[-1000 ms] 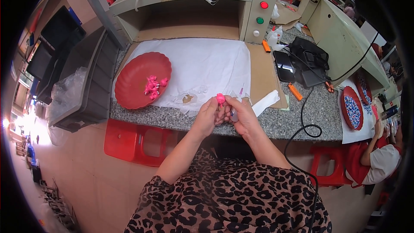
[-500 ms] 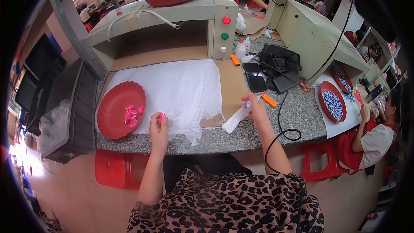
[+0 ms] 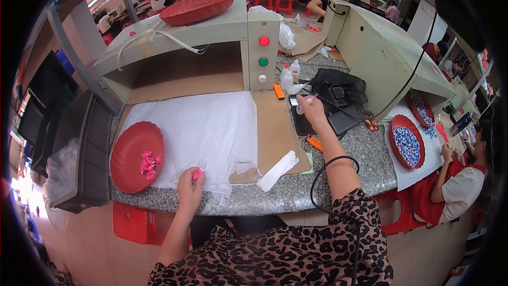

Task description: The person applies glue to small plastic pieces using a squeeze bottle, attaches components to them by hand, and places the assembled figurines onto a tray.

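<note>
Near the front edge of the white paper [image 3: 206, 127], my left hand [image 3: 188, 189] pinches a small pink piece [image 3: 197, 173]. My right hand [image 3: 314, 113] is closed on a small whitish bottle [image 3: 300, 109] with a purple tip, above the dark phone [image 3: 301, 124]. Fingers hide part of the bottle. To the left, a red scalloped dish [image 3: 124, 151] holds several pink pieces [image 3: 148, 164]. A folded white tissue [image 3: 278, 171] lies between my hands on the brown board.
White squeeze bottles [image 3: 286, 78] and an orange lighter [image 3: 279, 91] stand beyond my right hand. A black bag [image 3: 344, 87] lies beside them; another orange object [image 3: 314, 143] is nearer. A cable crosses my right forearm. A co-worker [image 3: 460, 180] sits at right by bead-filled dishes.
My right hand has moved forward from the tissue toward the squeeze bottles and phone. The tissue now lies on the board. My left hand keeps the pink piece; the view has shifted.
</note>
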`<state>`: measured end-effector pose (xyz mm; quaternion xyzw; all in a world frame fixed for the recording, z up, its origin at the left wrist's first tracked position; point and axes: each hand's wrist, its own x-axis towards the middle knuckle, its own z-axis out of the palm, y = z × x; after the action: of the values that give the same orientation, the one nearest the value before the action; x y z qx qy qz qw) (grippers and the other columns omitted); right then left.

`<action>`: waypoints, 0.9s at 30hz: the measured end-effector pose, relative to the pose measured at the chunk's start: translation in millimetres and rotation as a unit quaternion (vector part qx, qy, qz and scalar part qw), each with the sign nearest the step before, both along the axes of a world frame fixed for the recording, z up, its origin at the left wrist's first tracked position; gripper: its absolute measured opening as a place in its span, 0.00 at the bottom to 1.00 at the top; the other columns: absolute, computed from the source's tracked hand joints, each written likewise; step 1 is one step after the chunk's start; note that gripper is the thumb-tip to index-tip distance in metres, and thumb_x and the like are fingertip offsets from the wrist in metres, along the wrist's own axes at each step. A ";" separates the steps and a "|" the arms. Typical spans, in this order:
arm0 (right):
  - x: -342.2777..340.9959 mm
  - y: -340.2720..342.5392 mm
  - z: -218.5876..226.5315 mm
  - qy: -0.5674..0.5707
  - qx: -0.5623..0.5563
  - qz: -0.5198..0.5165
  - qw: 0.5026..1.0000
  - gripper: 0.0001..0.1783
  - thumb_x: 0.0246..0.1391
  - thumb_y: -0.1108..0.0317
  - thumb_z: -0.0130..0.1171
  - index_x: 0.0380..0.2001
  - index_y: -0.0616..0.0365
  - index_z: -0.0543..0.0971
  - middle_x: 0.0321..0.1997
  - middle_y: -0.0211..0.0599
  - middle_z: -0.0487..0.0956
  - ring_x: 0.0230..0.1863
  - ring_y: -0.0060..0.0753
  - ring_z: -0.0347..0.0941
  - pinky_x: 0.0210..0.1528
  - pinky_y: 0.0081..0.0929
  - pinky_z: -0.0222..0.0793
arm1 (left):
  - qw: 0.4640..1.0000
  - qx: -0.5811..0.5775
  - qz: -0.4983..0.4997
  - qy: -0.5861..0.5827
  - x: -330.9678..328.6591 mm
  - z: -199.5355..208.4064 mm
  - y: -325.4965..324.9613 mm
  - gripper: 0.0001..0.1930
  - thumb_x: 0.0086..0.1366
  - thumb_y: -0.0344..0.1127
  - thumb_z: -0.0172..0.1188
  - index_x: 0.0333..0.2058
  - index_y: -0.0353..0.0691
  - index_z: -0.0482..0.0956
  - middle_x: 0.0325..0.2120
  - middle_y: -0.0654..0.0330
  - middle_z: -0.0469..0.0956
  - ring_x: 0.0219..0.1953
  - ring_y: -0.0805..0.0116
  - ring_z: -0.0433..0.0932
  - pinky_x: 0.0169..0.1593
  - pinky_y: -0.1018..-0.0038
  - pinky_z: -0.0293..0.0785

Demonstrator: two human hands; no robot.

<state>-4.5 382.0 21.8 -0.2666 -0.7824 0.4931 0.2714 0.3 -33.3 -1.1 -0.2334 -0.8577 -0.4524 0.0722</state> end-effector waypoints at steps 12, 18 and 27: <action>-74.4 -35.7 -18.1 -0.073 0.141 0.140 0.977 0.23 0.42 0.52 0.57 0.28 0.66 0.74 0.26 0.51 0.74 0.30 0.45 0.72 0.33 0.34 0.66 | 0.997 -0.063 0.021 0.027 5.0 10.3 3.3 0.13 0.53 0.33 0.55 0.36 0.33 0.69 0.29 0.55 0.70 0.31 0.65 0.69 0.36 0.75 0.65; -66.2 -49.0 3.2 -0.100 0.131 0.194 0.967 0.27 0.36 0.53 0.62 0.31 0.69 0.72 0.31 0.51 0.74 0.35 0.45 0.71 0.38 0.33 0.66 | 0.998 -0.045 0.033 0.034 5.4 7.7 2.4 0.12 0.52 0.33 0.56 0.34 0.34 0.70 0.26 0.53 0.70 0.30 0.58 0.69 0.35 0.71 0.64; -65.4 26.4 -6.6 -0.194 0.110 0.026 0.975 0.13 0.37 0.63 0.55 0.24 0.63 0.78 0.29 0.50 0.76 0.35 0.49 0.72 0.39 0.34 0.67 | 0.998 -0.038 0.025 0.033 5.2 11.5 7.7 0.12 0.52 0.33 0.56 0.34 0.33 0.70 0.26 0.53 0.69 0.30 0.58 0.69 0.35 0.71 0.64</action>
<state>-69.9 408.4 15.3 -0.3053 -0.8760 0.3502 0.1293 5.5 -25.6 10.4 -0.2290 -0.8772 -0.4092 0.1031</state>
